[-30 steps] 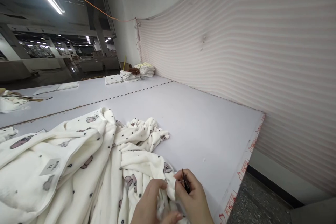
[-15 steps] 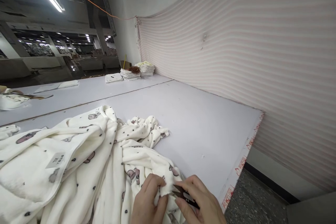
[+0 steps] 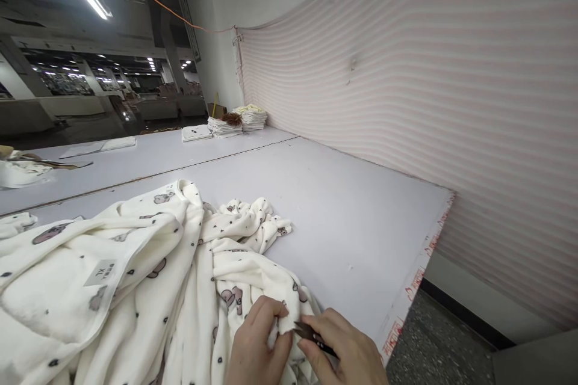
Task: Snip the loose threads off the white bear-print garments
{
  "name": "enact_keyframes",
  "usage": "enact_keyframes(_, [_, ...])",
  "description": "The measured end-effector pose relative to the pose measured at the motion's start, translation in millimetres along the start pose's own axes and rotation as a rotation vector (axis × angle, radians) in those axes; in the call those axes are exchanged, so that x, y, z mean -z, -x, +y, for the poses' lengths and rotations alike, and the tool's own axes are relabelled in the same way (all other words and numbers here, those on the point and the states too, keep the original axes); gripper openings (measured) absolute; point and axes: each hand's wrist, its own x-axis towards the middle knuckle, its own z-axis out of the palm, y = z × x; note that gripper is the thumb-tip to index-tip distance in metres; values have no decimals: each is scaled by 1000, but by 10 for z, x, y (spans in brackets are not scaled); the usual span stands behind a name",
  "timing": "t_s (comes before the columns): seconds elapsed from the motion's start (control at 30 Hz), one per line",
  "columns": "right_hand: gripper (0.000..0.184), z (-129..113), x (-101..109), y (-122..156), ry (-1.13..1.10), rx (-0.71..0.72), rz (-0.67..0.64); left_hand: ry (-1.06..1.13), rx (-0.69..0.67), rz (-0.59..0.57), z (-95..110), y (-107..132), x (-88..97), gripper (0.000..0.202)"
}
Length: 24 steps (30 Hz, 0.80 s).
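A white fleece garment (image 3: pixel 171 264) printed with small dark marks and mauve figures lies bunched over the near left of the table. It bears a grey size label (image 3: pixel 100 272) reading XL. My left hand (image 3: pixel 261 340) pinches a fold of the cloth near the garment's right end. Close beside it, my right hand (image 3: pixel 344 346) grips dark thread snips (image 3: pixel 311 334). The blades point left, with their tips right at the edge of the pinched cloth. Whether the tips touch the fabric I cannot tell.
Folded white stacks (image 3: pixel 226 127) stand at the table's far corner, a brown tuft on top. White cloth (image 3: pixel 22 173) lies far left. Striped sheeting (image 3: pixel 383 84) hangs along the right side. The table (image 3: pixel 356 210) ends at a red-printed edge above a speckled floor.
The snips have turned slightly in my right hand, and more of their blades shows. My left hand keeps its pinch on the cloth. The garment lies nearly the same.
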Motion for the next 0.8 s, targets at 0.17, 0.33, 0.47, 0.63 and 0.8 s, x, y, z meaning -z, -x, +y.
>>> enact_keyframes(0.17, [23, 6, -91, 44, 179, 48, 132, -23, -25, -4, -6, 8, -24, 22])
enact_keyframes(0.33, [22, -23, -171, 56, 213, 33, 205, -41, -18, 0, 1, 6, -42, 16])
enact_keyframes(0.47, [23, -10, -207, 32, 115, -31, 183, -44, -21, 14, 4, 15, -55, 15])
enact_keyframes(0.63, [23, 75, -256, 13, -257, -123, 216, -57, 83, 3, -22, 54, -74, 12])
enact_keyframes(0.8, [27, 30, -247, -48, -428, -71, 200, -49, 166, -16, -35, 61, -102, 7])
